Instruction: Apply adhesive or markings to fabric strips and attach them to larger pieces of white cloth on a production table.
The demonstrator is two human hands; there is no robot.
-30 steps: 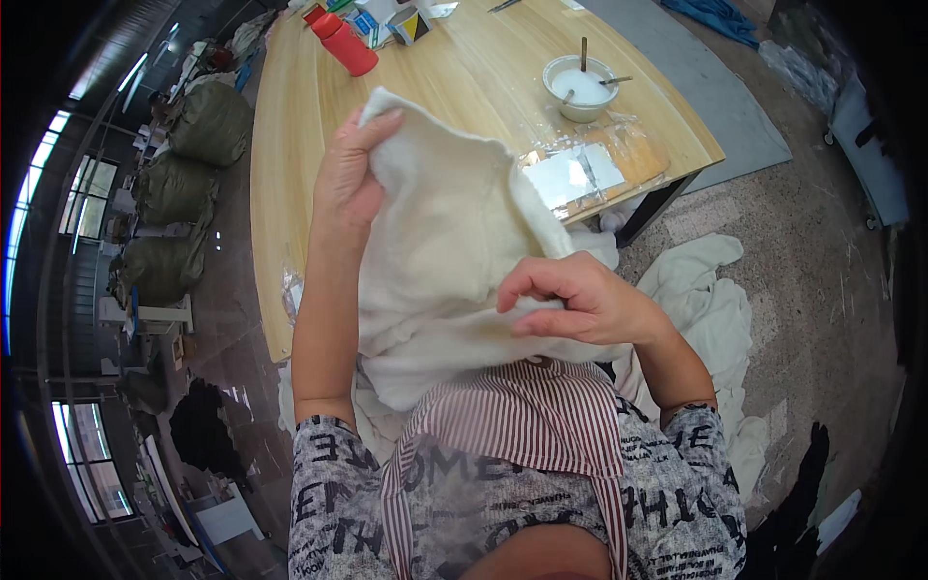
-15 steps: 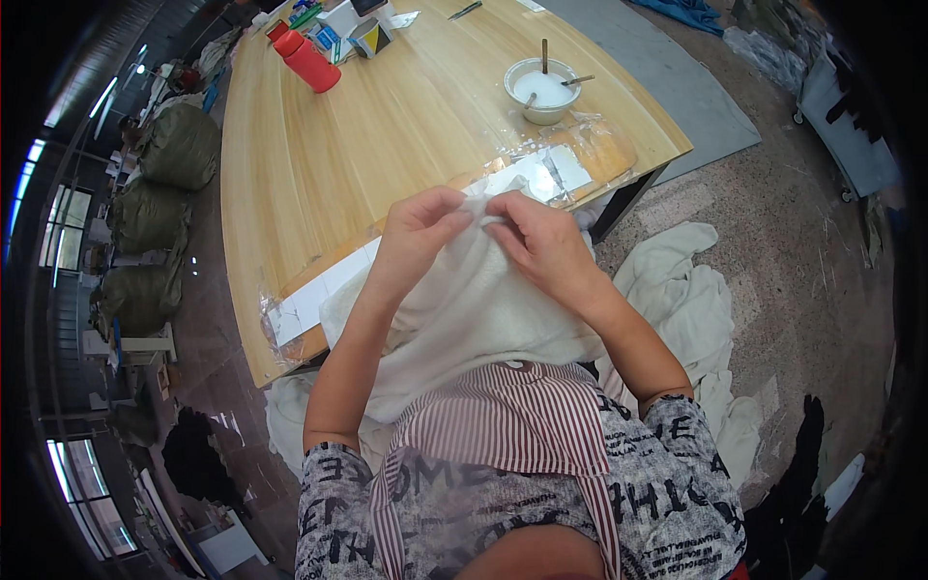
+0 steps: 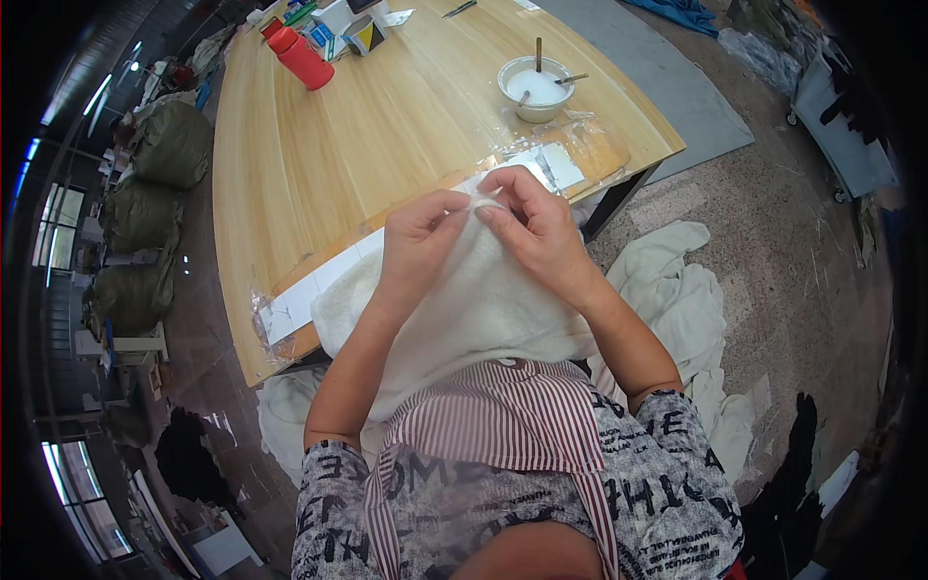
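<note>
Pinching cloth (image 3: 488,300) at roomy table (image 3: 387,135) edge.

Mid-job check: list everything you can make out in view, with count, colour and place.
White cloth: one, white, in both hands
Table: one, light wood, ahead
Bowl: one, whitish, table's right
Stick handles: three, brownish, in bowl
Bottle: one, red, table's far left
White strips: uncounted, white, near table edge
Sacks: three, dark green, left
Cloth heap: one, off-white, floor right
Black heap: one, black, floor left
Cart: one, grey, far right
Background clutter: too small to count
Apron: one, maroon-white striped, worn
Left hand: one, bare, pinching cloth
Right hand: one, bare, pinching cloth
</note>
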